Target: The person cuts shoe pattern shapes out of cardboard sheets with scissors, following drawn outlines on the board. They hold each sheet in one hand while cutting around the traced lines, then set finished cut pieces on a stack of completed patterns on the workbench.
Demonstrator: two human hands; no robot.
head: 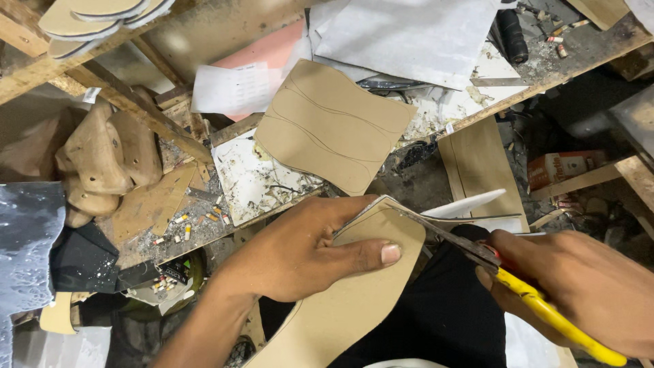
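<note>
Fingers [381, 253] of left hand [300, 252] pinching tan insole board [340, 313] flat above lap; right hand [586, 293] closing yellow-handled shears [470, 249] along edge. Keeping thumb away from blades, turning board slowly.

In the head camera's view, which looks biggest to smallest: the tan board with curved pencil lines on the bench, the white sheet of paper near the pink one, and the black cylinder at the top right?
1. Tan board with curved pencil lines
2. White sheet of paper, partly covered, so its full size is unsure
3. Black cylinder, plainly smallest
</note>
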